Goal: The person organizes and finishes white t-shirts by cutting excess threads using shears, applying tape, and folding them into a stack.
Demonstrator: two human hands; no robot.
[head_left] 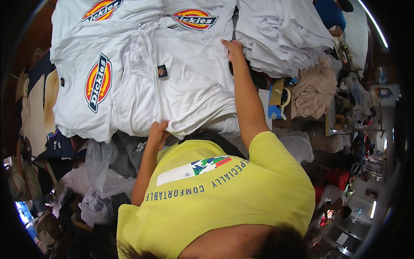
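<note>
A white T-shirt [196, 73] lies spread before me on top of other white shirts, its dark neck label [162, 71] showing near the left edge. My left hand [159, 133] pinches the near left corner of this shirt, close to my body. Farther away, my right arm reaches out and my right hand [234, 48] grips the shirt's far right edge between thumb and fingers. To the left, another white T-shirt [71, 93] with a red, yellow and dark blue printed logo [98, 83] lies flat. More printed white shirts [129, 17] lie at the far side.
A tall pile of folded white shirts [282, 32] stands at the far right. Beside it are a roll of tape [285, 97] and a heap of beige cloth [314, 88]. Clear plastic bags [99, 168] hang at the near left. Other people [332, 15] are at the right.
</note>
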